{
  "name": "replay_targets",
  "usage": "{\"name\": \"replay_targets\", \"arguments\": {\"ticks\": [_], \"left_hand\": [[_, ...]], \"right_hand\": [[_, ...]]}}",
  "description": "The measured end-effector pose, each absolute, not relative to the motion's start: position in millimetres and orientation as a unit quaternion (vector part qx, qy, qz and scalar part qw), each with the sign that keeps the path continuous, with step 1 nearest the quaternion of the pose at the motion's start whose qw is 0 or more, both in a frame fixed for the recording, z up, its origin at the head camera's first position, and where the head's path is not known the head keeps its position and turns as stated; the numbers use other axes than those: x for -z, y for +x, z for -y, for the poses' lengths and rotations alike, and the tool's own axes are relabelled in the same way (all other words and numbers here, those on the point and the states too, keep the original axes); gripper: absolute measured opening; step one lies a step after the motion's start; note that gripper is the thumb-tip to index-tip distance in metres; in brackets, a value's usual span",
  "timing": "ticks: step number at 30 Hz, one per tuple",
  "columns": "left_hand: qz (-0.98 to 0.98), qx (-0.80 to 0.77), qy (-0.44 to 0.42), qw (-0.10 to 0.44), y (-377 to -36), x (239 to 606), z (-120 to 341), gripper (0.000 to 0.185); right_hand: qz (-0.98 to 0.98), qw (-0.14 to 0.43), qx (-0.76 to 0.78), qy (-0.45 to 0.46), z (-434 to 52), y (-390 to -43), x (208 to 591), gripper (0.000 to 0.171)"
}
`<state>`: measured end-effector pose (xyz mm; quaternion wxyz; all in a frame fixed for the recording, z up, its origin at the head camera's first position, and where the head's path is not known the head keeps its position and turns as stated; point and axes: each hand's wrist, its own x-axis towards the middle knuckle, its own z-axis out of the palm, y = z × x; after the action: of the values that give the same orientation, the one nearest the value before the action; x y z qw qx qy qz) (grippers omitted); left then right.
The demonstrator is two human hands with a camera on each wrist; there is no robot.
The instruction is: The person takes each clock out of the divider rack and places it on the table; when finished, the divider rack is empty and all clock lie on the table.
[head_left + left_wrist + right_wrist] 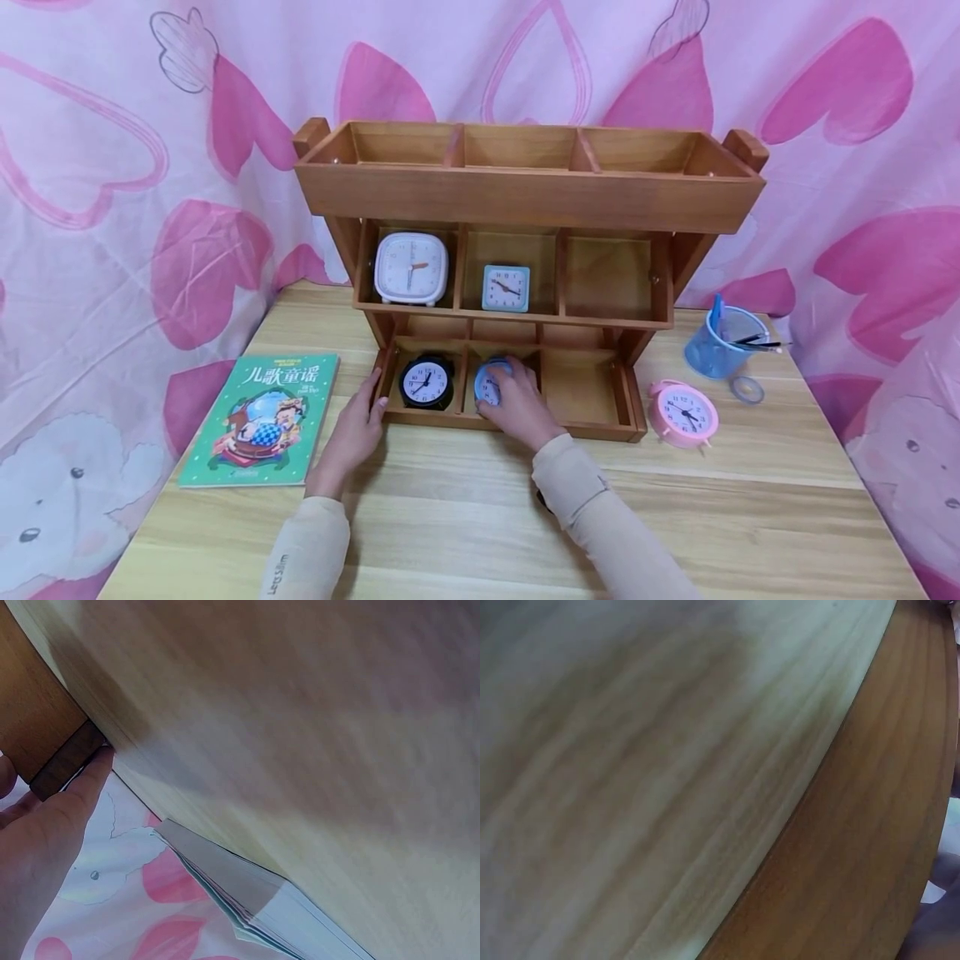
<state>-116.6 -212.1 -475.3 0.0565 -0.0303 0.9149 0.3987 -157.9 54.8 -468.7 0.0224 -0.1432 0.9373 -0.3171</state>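
My right hand [517, 404] sits low in the centre of the head view, its fingers curled over a small round blue clock [489, 385] that stands in the middle compartment of the bottom tier of a wooden desk organizer [525, 196]. Most of the clock's face is hidden under my fingers; only its left edge and a few numerals show. My left hand [356, 429] lies just to the left, fingers straight and relaxed, holding nothing, with the fingertips touching the organizer's lower left corner. In the left wrist view one fingertip [97, 769] presses against the dark end of that wooden frame, where it meets the tabletop [480, 517].

Next to the blue clock, in the bottom left compartment, stands a round black alarm clock [426, 382]. On the middle tier, a white square clock [411, 267] fills the left compartment and a small teal square clock [506, 288] stands in the centre one.

Outside the organizer, just right of its lower corner, a pink twin-bell alarm clock [684, 412] rests on the tabletop. Behind it, further right, is a blue mesh pen cup [716, 346] with pens inside, and a roll of tape [747, 389] beside it. At the lower left lies a green children's book [258, 419]. The right wrist view shows only blurred wood grain.
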Motion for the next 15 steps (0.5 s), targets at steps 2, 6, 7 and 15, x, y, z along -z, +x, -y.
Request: {"name": "replay_targets", "arguments": {"ticks": [2, 6, 7, 15], "left_hand": [[-0.915, -0.399, -0.032, 0.059, -117.4, 475.3, 212.1, 0.055], [-0.915, -0.399, -0.029, 0.057, -118.3, 476.2, 212.1, 0.055], [-0.914, -0.4, -0.029, 0.057, -118.1, 476.4, 212.0, 0.055], [-0.911, -0.407, -0.035, 0.053, -116.5, 476.0, 213.5, 0.055]], "right_hand": [[-0.937, 0.017, 0.32, -0.141, -54.0, -158.4, 467.6, 0.053], [-0.932, 0.004, 0.338, -0.132, -54.8, -157.8, 465.7, 0.049], [-0.93, -0.001, 0.343, -0.131, -55.2, -157.5, 464.9, 0.047], [-0.915, -0.048, 0.375, -0.141, -65.6, -148.6, 440.2, 0.045]]}}
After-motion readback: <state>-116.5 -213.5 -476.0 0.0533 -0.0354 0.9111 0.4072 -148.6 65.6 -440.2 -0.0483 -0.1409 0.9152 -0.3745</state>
